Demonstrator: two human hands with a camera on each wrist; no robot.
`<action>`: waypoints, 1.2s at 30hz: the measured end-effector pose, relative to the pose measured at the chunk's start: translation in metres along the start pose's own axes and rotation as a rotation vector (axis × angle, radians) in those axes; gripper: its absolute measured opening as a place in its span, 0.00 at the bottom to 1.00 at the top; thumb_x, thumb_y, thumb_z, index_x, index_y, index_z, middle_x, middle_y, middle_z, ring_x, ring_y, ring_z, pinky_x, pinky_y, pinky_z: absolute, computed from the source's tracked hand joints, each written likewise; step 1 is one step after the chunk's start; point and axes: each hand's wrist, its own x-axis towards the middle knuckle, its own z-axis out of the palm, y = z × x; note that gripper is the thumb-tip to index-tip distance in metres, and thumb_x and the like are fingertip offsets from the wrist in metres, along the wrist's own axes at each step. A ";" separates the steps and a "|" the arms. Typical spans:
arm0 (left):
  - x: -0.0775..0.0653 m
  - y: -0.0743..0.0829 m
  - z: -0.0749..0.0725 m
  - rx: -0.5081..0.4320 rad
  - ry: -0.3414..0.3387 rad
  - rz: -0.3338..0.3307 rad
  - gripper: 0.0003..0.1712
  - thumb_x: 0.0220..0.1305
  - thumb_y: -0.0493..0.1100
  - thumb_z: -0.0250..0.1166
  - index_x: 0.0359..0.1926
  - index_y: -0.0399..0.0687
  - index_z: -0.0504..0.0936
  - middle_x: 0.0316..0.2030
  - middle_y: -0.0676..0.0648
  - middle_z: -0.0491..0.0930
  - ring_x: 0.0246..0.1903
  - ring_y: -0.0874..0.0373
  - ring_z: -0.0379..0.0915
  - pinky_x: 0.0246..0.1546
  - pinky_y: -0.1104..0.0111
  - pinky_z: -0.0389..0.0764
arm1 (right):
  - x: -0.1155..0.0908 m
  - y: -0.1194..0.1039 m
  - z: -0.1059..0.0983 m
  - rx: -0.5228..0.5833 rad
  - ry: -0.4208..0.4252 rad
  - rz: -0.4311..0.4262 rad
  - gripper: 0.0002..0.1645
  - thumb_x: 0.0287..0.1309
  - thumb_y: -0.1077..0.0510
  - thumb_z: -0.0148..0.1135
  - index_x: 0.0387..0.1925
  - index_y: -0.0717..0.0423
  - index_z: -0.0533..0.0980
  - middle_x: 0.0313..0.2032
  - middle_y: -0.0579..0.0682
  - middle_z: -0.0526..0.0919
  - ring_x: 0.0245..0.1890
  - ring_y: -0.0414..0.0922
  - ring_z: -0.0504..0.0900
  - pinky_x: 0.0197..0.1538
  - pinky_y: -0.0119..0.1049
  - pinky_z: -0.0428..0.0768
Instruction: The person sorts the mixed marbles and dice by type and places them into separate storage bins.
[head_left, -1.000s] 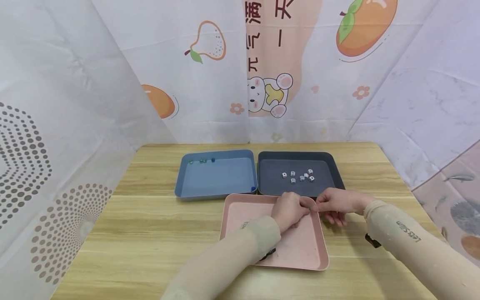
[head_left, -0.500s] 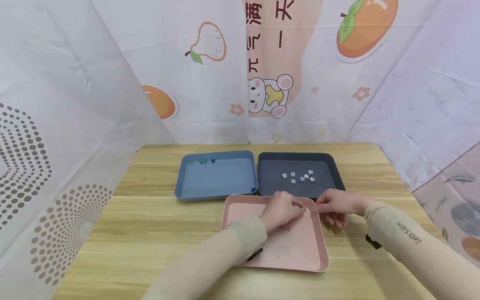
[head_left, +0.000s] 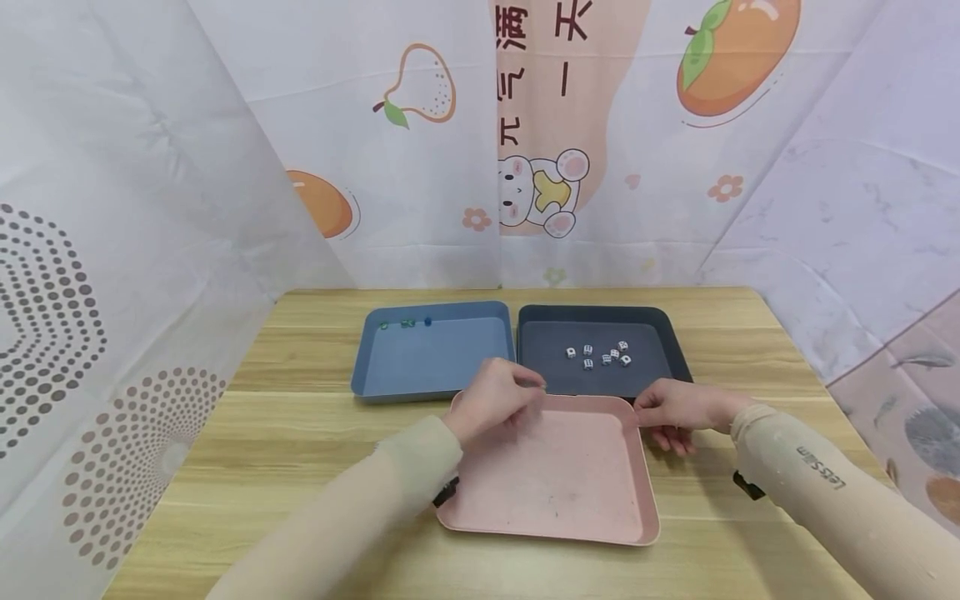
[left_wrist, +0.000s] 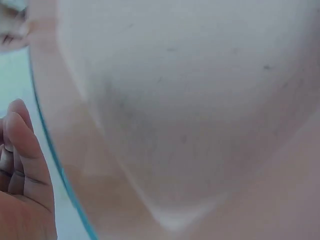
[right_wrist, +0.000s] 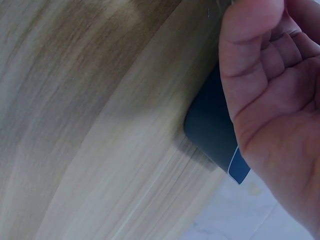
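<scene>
My left hand (head_left: 495, 398) is over the far left corner of the pink tray (head_left: 566, 533), beside the blue tray. Its thumb and fingertips come together; a small green piece seen at them earlier is hidden now. In the left wrist view, the curled fingers of that hand (left_wrist: 25, 165) show beyond the tray's rim. At the far right corner of the pink tray, my right hand (head_left: 678, 408) pinches the rim. The right wrist view shows this hand (right_wrist: 280, 95) with its fingers curled in, close to the dark tray's corner (right_wrist: 212, 130).
Small green pieces (head_left: 407, 322) and a blue piece (head_left: 428, 321) lie along the back of the blue tray (head_left: 442, 358). Next to it, the dark navy tray (head_left: 540, 371) holds several white dice (head_left: 607, 359). All trays stand on a wooden table (head_left: 300, 467) before a printed cloth.
My left hand has gone from the pink tray's far right corner leftward to its far left corner, now covering the near right corner of the blue tray. The right hand has stayed put.
</scene>
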 end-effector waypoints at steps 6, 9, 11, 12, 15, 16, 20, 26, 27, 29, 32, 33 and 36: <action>0.000 -0.008 -0.039 -0.034 0.053 0.015 0.12 0.59 0.44 0.66 0.44 0.51 0.84 0.14 0.41 0.77 0.13 0.45 0.74 0.19 0.52 0.80 | 0.002 -0.001 0.001 0.005 -0.002 -0.005 0.20 0.64 0.53 0.54 0.28 0.68 0.74 0.15 0.58 0.77 0.09 0.44 0.74 0.12 0.38 0.77; 0.003 -0.014 -0.057 -0.025 0.091 0.012 0.11 0.59 0.44 0.66 0.43 0.53 0.85 0.15 0.40 0.77 0.13 0.45 0.74 0.18 0.54 0.81 | 0.003 -0.001 0.001 0.005 -0.001 -0.007 0.20 0.64 0.53 0.54 0.28 0.68 0.74 0.15 0.58 0.77 0.09 0.44 0.74 0.12 0.38 0.77; 0.005 -0.019 -0.068 -0.004 0.120 0.006 0.10 0.58 0.45 0.66 0.43 0.54 0.85 0.16 0.38 0.78 0.13 0.47 0.75 0.17 0.56 0.81 | 0.003 -0.001 0.001 0.002 -0.001 -0.008 0.20 0.65 0.53 0.54 0.28 0.68 0.74 0.15 0.58 0.77 0.09 0.44 0.74 0.12 0.38 0.77; 0.006 -0.022 -0.073 0.005 0.133 0.007 0.11 0.59 0.45 0.66 0.43 0.54 0.85 0.18 0.36 0.78 0.13 0.47 0.75 0.17 0.58 0.81 | 0.003 -0.001 0.001 0.002 -0.001 -0.008 0.20 0.65 0.53 0.54 0.28 0.67 0.74 0.15 0.58 0.77 0.09 0.44 0.74 0.12 0.38 0.77; 0.010 -0.030 -0.086 0.007 0.169 -0.008 0.12 0.59 0.46 0.66 0.44 0.52 0.85 0.22 0.32 0.79 0.13 0.48 0.76 0.17 0.60 0.81 | 0.003 -0.001 0.001 0.003 0.000 -0.008 0.19 0.65 0.53 0.54 0.28 0.67 0.74 0.16 0.59 0.77 0.09 0.44 0.74 0.12 0.38 0.77; 0.011 -0.032 -0.090 0.008 0.179 -0.015 0.13 0.59 0.46 0.66 0.45 0.51 0.84 0.23 0.32 0.79 0.13 0.49 0.76 0.17 0.60 0.81 | 0.003 -0.001 0.001 0.004 -0.001 -0.009 0.19 0.65 0.53 0.54 0.28 0.67 0.74 0.15 0.59 0.77 0.09 0.44 0.74 0.12 0.38 0.77; 0.015 -0.043 -0.101 0.003 0.212 -0.050 0.13 0.59 0.46 0.66 0.45 0.50 0.84 0.24 0.31 0.79 0.14 0.48 0.76 0.17 0.60 0.81 | 0.003 0.000 0.001 0.005 -0.003 -0.019 0.19 0.65 0.53 0.54 0.27 0.67 0.74 0.15 0.59 0.77 0.08 0.44 0.74 0.12 0.37 0.76; 0.023 -0.057 -0.111 0.020 0.222 -0.070 0.14 0.59 0.45 0.65 0.46 0.47 0.84 0.23 0.32 0.79 0.13 0.48 0.76 0.18 0.58 0.81 | 0.002 0.000 0.002 0.004 -0.009 -0.027 0.19 0.65 0.53 0.54 0.27 0.67 0.74 0.15 0.58 0.77 0.08 0.43 0.74 0.11 0.36 0.76; 0.024 -0.059 -0.112 0.026 0.222 -0.075 0.15 0.59 0.44 0.65 0.47 0.46 0.83 0.22 0.32 0.79 0.13 0.49 0.76 0.18 0.58 0.81 | 0.002 0.000 0.001 0.003 -0.011 -0.027 0.19 0.65 0.53 0.54 0.27 0.67 0.74 0.15 0.58 0.77 0.08 0.43 0.74 0.11 0.36 0.76; 0.026 -0.061 -0.114 0.038 0.226 -0.081 0.15 0.60 0.44 0.65 0.47 0.46 0.83 0.21 0.34 0.79 0.13 0.49 0.75 0.17 0.59 0.81 | 0.002 0.000 0.001 0.003 -0.013 -0.030 0.19 0.65 0.53 0.54 0.27 0.67 0.74 0.15 0.57 0.77 0.08 0.43 0.74 0.11 0.36 0.76; 0.028 -0.063 -0.116 0.047 0.233 -0.090 0.14 0.59 0.43 0.65 0.46 0.45 0.84 0.19 0.36 0.79 0.13 0.49 0.76 0.18 0.59 0.81 | 0.002 0.000 0.001 0.001 -0.015 -0.033 0.20 0.65 0.53 0.54 0.28 0.68 0.73 0.15 0.57 0.77 0.08 0.43 0.74 0.12 0.37 0.76; 0.029 -0.064 -0.117 0.054 0.237 -0.090 0.14 0.59 0.43 0.66 0.46 0.45 0.84 0.18 0.37 0.78 0.13 0.49 0.76 0.18 0.59 0.81 | 0.001 0.000 0.001 0.002 -0.014 -0.033 0.20 0.65 0.52 0.54 0.27 0.68 0.73 0.14 0.57 0.77 0.08 0.43 0.74 0.12 0.37 0.76; 0.032 -0.066 -0.120 0.066 0.243 -0.089 0.14 0.59 0.44 0.66 0.46 0.46 0.84 0.17 0.38 0.78 0.13 0.49 0.76 0.19 0.58 0.81 | 0.002 0.000 0.001 0.001 -0.011 -0.031 0.20 0.65 0.52 0.54 0.27 0.68 0.73 0.14 0.57 0.77 0.08 0.43 0.74 0.12 0.36 0.76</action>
